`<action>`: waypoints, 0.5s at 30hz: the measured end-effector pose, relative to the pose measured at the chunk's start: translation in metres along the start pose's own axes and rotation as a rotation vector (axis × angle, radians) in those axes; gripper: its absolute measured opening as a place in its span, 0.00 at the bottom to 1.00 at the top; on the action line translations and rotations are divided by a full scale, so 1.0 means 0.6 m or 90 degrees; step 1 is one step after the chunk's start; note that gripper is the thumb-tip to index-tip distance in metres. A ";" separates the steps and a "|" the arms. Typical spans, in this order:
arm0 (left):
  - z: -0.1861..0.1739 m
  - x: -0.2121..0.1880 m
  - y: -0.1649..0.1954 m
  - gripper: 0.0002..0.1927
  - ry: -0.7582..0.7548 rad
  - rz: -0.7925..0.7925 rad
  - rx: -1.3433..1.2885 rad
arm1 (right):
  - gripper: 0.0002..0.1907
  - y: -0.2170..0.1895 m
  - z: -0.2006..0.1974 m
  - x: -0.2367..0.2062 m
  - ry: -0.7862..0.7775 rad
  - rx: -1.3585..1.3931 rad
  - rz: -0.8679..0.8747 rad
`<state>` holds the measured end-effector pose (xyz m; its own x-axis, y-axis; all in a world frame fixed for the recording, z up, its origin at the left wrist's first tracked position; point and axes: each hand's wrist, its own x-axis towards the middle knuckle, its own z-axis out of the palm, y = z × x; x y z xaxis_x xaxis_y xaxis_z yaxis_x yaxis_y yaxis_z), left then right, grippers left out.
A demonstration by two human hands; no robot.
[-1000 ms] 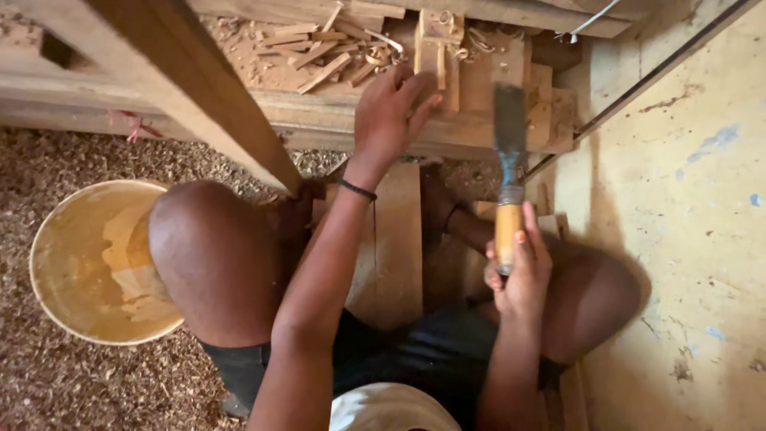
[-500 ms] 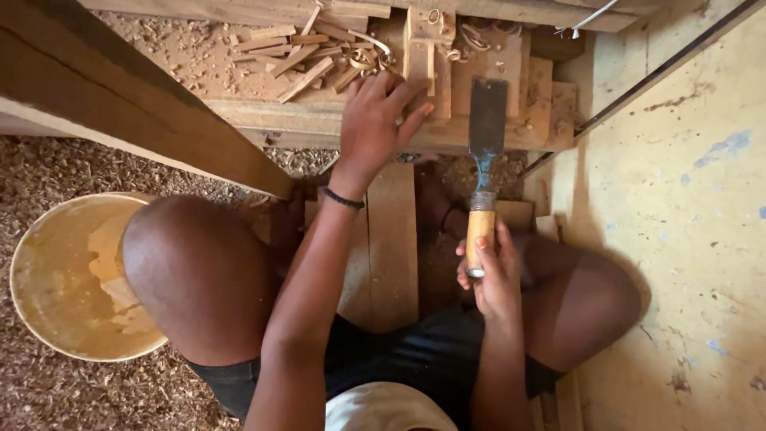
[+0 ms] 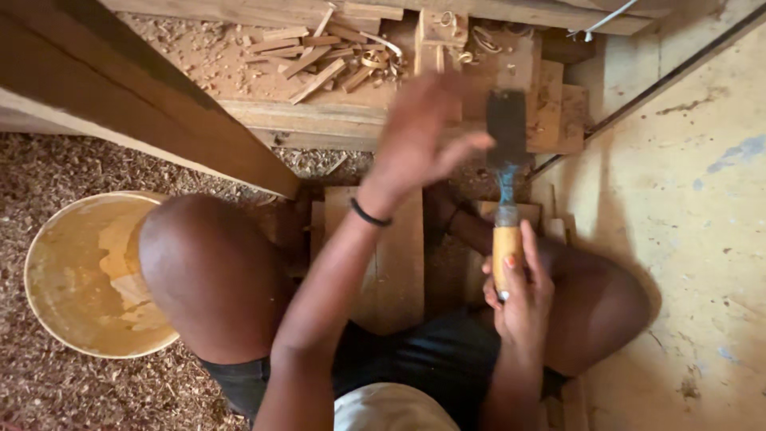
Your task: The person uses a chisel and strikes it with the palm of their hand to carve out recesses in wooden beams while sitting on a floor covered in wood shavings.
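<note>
Sawdust and shavings [image 3: 48, 168] are covering the floor, where a round yellow tub [image 3: 84, 271] is being kept beside the knee. Offcuts [image 3: 319, 56] are lying on the low plank bench [image 3: 319, 120]. A wide chisel [image 3: 507, 172] is being gripped by its wooden handle in the right hand [image 3: 519, 295], blade upward before the bench. The left hand [image 3: 419, 136] is being held spread and blurred, gripping nothing.
</note>
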<state>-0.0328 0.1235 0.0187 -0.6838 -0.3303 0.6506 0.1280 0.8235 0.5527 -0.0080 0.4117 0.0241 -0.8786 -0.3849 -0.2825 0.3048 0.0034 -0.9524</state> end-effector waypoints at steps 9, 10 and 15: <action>0.029 0.022 0.131 0.18 -0.167 0.175 -0.221 | 0.34 -0.042 0.005 -0.049 -0.049 0.026 0.030; 0.028 0.022 0.131 0.17 -0.182 0.174 -0.215 | 0.35 -0.042 0.007 -0.049 -0.056 0.035 0.037; 0.020 0.024 0.128 0.21 -0.176 0.157 -0.150 | 0.35 -0.044 0.010 -0.051 -0.074 0.047 0.043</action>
<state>-0.0417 0.1878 0.0644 -0.7750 0.0250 0.6314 0.4495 0.7242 0.5230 0.0130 0.4177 0.0584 -0.8076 -0.4907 -0.3270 0.3925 -0.0335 -0.9191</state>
